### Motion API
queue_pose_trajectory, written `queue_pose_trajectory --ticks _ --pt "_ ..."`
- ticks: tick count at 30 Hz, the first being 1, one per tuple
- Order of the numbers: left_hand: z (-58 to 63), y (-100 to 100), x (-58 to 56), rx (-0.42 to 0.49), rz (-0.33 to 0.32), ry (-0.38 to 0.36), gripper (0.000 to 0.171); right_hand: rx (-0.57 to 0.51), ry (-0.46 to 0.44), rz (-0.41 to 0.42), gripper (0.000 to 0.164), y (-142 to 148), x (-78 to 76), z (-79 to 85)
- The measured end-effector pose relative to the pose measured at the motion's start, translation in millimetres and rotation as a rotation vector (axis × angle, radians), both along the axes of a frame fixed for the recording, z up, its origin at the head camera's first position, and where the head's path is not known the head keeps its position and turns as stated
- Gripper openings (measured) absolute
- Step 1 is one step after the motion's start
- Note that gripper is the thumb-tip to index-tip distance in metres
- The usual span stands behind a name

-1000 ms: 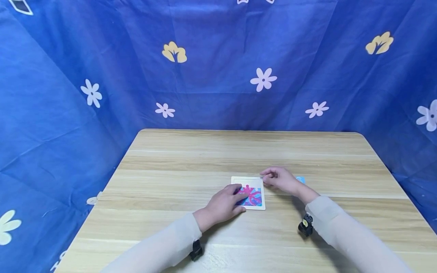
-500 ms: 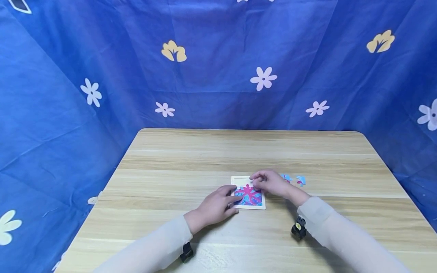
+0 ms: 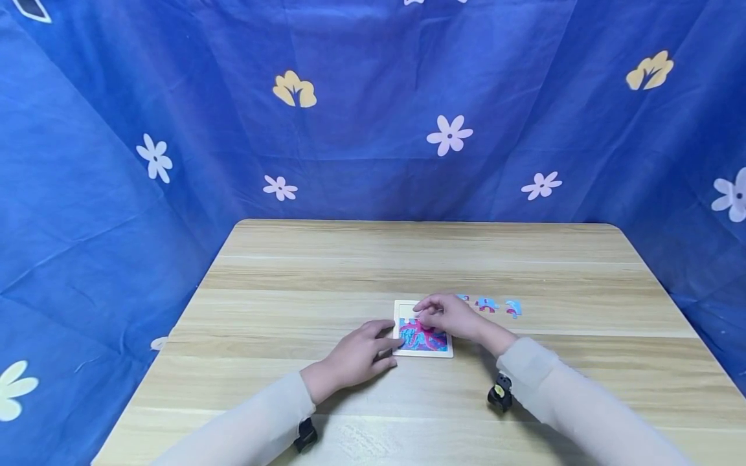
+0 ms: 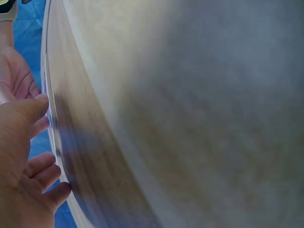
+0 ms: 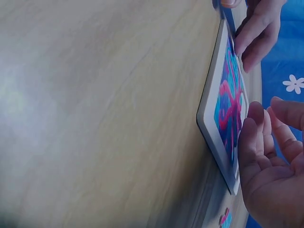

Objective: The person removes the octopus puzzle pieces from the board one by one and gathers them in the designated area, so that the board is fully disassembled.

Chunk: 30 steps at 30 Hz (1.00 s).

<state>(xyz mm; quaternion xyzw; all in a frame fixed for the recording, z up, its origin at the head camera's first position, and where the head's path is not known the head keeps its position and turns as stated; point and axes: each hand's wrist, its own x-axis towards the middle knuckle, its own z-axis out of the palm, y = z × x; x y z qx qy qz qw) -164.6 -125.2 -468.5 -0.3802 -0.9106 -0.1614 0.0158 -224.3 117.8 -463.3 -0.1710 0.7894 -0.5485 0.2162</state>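
Note:
A square jigsaw puzzle [image 3: 421,340] with a pink octopus on blue lies in its pale wooden frame [image 3: 423,354]. The frame's upper strip shows bare. My right hand [image 3: 451,316] is over the upper part, thumb and forefinger together, pinching a small puzzle piece mostly hidden by the fingers. In the right wrist view these curled fingers [image 5: 249,137] come close over the picture. My left hand [image 3: 355,356] has its fingers spread, fingertips at the frame's left edge. The left wrist view shows the loosely bent left fingers [image 4: 42,173] beside the table surface.
Loose blue-and-pink puzzle pieces [image 3: 486,304] lie in a row right of the frame, the nearest partly behind my right hand. The wooden table [image 3: 291,278] ends at a blue curtain [image 3: 361,129] with flower prints. Both wrists carry small black cameras [image 3: 500,392].
My right hand has moved left from the frame's right corner across its upper part, uncovering the loose pieces. My left hand has drawn back left from the picture to the frame's edge.

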Motion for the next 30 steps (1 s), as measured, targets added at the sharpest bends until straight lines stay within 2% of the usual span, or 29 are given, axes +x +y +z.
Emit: queue_pose_trajectory --ticks 5,12,20,24,30 --pt "-1.6 -2 0.3 -0.004 -0.015 0.016 0.039 0.057 0.033 -0.008 0.022 -6 1.2 -1.8" --pt "-4.3 -2 -0.2 -0.010 -0.024 0.039 0.039 0.177 0.169 -0.031 0.020 -12 3.3 -5.1" --pt "-4.6 -3 -0.1 -0.018 -0.021 0.040 0.038 0.301 0.246 -0.031 0.022 -16 5.0 -1.6" --pt "-4.8 -3 0.1 -0.017 -0.019 0.041 0.038 0.345 0.264 -0.026 0.021 -18 4.9 -1.5" --pt "-5.3 -3 0.2 -0.008 -0.022 0.050 0.038 0.341 0.226 -0.045 0.018 -21 6.2 -1.8"
